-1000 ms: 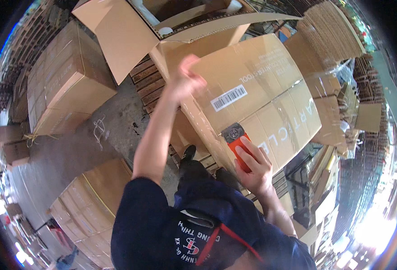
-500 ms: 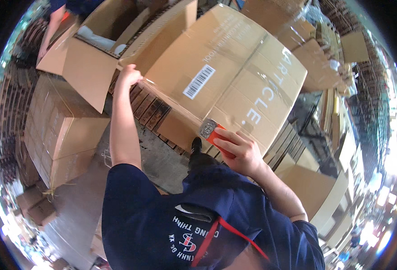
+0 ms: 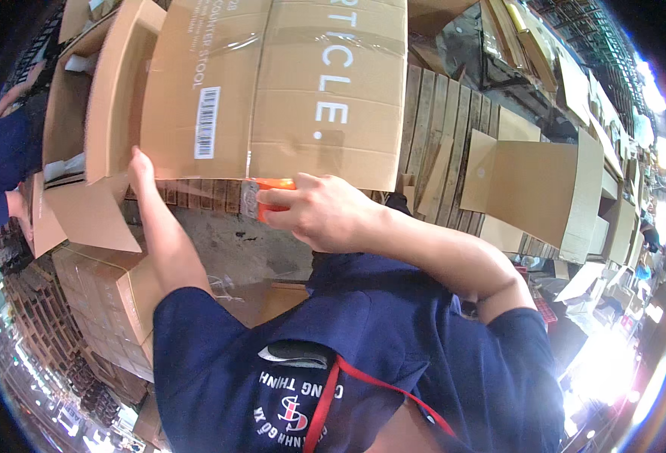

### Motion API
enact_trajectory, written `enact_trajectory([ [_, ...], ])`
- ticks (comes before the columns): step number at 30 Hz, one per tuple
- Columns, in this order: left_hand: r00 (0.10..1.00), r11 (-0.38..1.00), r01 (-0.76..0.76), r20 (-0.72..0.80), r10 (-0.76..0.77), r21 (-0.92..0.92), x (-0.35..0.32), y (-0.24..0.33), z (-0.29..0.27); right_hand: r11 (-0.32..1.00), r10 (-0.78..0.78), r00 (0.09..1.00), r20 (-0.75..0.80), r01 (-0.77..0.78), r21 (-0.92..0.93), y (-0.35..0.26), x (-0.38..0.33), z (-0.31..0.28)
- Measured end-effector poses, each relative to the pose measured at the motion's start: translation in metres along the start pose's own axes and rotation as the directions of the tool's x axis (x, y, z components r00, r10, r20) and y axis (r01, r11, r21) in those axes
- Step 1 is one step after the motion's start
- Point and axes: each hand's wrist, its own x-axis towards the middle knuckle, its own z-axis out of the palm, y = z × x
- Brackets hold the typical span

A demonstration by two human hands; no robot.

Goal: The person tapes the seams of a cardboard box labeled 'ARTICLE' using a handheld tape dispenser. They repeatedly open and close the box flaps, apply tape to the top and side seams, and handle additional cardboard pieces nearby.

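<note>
A large brown cardboard box lies in front of me with its flaps shut. White lettering, a barcode label and shiny clear tape along its middle seam show on top. My right hand grips an orange tape dispenser with a grey metal end, at the box's near edge where the seam ends. My left hand is at the near left corner of the box, its fingers closed against the edge and partly hidden. A faint see-through strip seems to run between the dispenser and this corner.
An opened carton stands against the box's left side. Below it is another taped carton. Wooden pallet slats lie under and right of the box, beside an opened carton. A co-worker's arm is at far left.
My view has turned, so the box appears more upright and farther left. My right hand has moved left with the tape dispenser, which now sits at the seam's near end. My left hand stays at the corner.
</note>
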Motion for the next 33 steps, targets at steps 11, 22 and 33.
enact_trajectory([
  [11, 0.951, 0.961, 0.108, -0.308, -0.026, 0.253, -0.066, 0.054, -0.008, 0.950, 0.243, 0.970, -0.008, -0.240, -0.200, 0.100, -0.264, -0.011],
  [22, 0.288, 0.278, -0.957, -0.397, 0.871, -0.085, -0.474, 0.137, 0.178, 0.779, 0.554, 0.618, 0.558, -0.148, -0.609, 0.150, -0.212, 0.097],
  [33, 0.389, 0.379, -0.921, -0.223, 0.894, -0.088, -0.475, 0.113, 0.134, 0.393, 0.917, 0.348, -0.197, -0.701, 0.595, 0.250, -0.381, 0.019],
])
